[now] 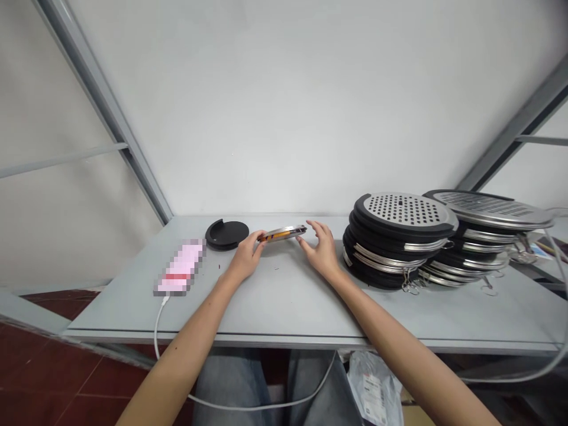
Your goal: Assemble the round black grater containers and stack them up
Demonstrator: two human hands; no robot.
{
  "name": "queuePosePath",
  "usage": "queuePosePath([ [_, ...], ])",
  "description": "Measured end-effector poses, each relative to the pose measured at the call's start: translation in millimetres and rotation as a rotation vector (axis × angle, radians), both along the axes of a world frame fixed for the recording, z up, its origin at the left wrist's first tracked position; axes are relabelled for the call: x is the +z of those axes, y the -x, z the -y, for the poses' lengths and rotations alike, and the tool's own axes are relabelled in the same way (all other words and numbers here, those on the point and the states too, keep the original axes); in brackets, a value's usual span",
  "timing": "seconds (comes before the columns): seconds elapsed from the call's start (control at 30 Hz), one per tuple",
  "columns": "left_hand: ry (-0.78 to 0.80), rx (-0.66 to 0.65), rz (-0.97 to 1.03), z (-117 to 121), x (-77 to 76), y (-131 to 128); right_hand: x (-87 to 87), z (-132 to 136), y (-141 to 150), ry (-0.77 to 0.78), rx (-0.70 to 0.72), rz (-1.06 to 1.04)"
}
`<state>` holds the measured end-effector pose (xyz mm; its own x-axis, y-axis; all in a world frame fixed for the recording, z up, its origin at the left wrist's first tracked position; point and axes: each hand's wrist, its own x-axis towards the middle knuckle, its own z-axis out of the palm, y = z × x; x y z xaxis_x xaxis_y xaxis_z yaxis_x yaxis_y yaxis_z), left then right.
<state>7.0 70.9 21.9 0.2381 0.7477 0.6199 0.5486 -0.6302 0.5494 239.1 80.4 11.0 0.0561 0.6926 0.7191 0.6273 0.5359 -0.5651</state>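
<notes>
A thin, flat object with a silvery edge and a yellow-orange strip along its side is seen nearly edge-on above the table. Its left end is pinched between the thumb and fingers of my left hand. Close to its right end is my right hand, thumb and fingers spread apart around that end; I cannot make out firm contact. The object's exact kind does not show from this angle. Left of my left hand lies a round black disc with a raised curved rim on part of its edge.
At right stand a stack of black-rimmed discs topped by a perforated metal plate and another stack under a slotted metal plate. Metal hooks dangle from them. A phone with a white cable lies left. A plastic-wrapped parcel sits below the table edge.
</notes>
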Motion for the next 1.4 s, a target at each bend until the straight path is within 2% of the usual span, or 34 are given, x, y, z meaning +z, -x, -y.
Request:
queuePosePath([
  [0.13,0.025,-0.018,0.012,-5,-3.7,6,-12.2,-11,-6,0.092,0.045,0.022],
  [0.27,0.034,-0.018,-0.014,-6,-5.7,8,-17.4,-15,-6,0.098,0.121,0.054],
  [0.53,0.087,0.013,0.021,-3,-8.0,4,-4.1,-5,-3,0.055,0.132,0.051],
  [0.83,-0.099,0.093,0.027,4,0.7,1,15.0,13,4,-0.013,0.14,0.044],
  [0.97,-0.151,0.093,-0.011,4,0.6,1,15.5,15,5,-0.035,0.109,0.071],
  [1.1,-0.194,0.069,-0.09,5,-0.7,-2,12.2,17,8,-0.068,0.156,0.133],
  [1.23,-0.149,0.036,-0.108,4,-3.6,-3,10.4,18,11,-0.059,0.189,0.169],
  [1.4,-0.101,0.05,-0.014,-1,-5.2,1,9.1,9,4,-0.046,0.159,0.121],
])
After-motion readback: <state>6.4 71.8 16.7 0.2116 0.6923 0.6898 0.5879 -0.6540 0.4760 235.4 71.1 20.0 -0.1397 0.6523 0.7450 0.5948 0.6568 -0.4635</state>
